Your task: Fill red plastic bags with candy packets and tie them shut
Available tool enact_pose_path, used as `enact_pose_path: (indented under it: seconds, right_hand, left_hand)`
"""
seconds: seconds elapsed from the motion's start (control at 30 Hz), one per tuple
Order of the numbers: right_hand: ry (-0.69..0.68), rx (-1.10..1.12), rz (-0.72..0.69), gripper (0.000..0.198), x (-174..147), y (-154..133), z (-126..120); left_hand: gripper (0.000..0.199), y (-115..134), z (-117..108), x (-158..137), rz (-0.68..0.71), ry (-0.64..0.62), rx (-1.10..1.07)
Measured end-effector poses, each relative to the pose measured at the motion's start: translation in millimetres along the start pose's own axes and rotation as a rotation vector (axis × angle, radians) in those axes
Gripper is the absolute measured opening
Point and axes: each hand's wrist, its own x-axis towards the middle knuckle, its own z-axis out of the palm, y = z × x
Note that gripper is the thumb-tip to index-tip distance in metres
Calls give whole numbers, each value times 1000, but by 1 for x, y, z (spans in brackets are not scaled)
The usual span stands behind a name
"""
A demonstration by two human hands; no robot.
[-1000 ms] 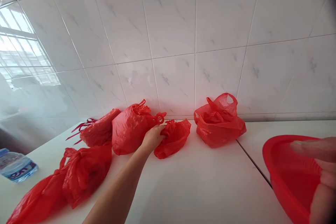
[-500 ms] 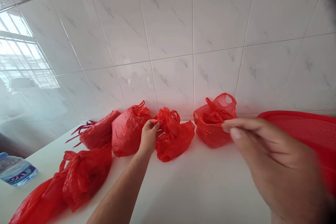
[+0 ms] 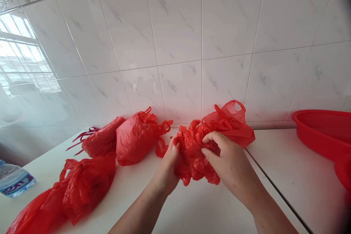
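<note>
Lying near the middle of the counter (image 3: 208, 204), close to its back edge by the tiled wall (image 3: 175, 25): one small red plastic bag (image 3: 193, 153), crumpled, held between both hands just above the surface.

Left hand (image 3: 168, 164): grip closed on the bag's left side, fingers wrapped into the plastic.
Right hand (image 3: 227, 162): grip pinching the bunched top of the bag from the right, thumb and fingers pressed together on the plastic.

State of work, as judged: the bag's mouth looks gathered and not yet opened; what it holds cannot be seen. Nothing from any bag lies out on the counter.

Just behind, touching or nearly so: a second red bag (image 3: 233, 124), handles standing up, mouth loosely open, against the back edge.
Left of the held bag: a knotted red bag (image 3: 135, 137), full, on its side; beside it, nearer the wall, another red bag (image 3: 102, 137) with trailing handles.
Front left corner: a large red bag (image 3: 68, 190), knotted, slumped along the counter's edge.
Far left edge: a water bottle (image 3: 13, 181), lying down.
Right edge: a red basin (image 3: 323, 131), partly out of view, well apart from the hands.
</note>
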Motion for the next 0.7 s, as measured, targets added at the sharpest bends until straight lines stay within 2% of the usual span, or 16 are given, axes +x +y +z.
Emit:
enact_pose_path:
  seconds: [0.1, 0.17, 0.3, 0.5, 0.7]
  right_hand:
    - [-12, 55, -29, 3, -3, -4, -2]
    - [37, 114, -14, 3, -2, -1, -3]
    - [238, 208, 35, 12, 8, 17, -10]
    - [500, 268, 75, 17, 25, 42, -22]
    - [807, 264, 82, 25, 26, 58, -40]
  left_hand:
    - [57, -1, 7, -3, -41, -37, 57]
    - [49, -2, 4, -2, -58, -20, 50]
    - [35, 3, -11, 4, 8, 108, 113]
    - [27, 18, -42, 21, 192, 367, 434]
    - [22, 26, -63, 40, 304, 495, 581]
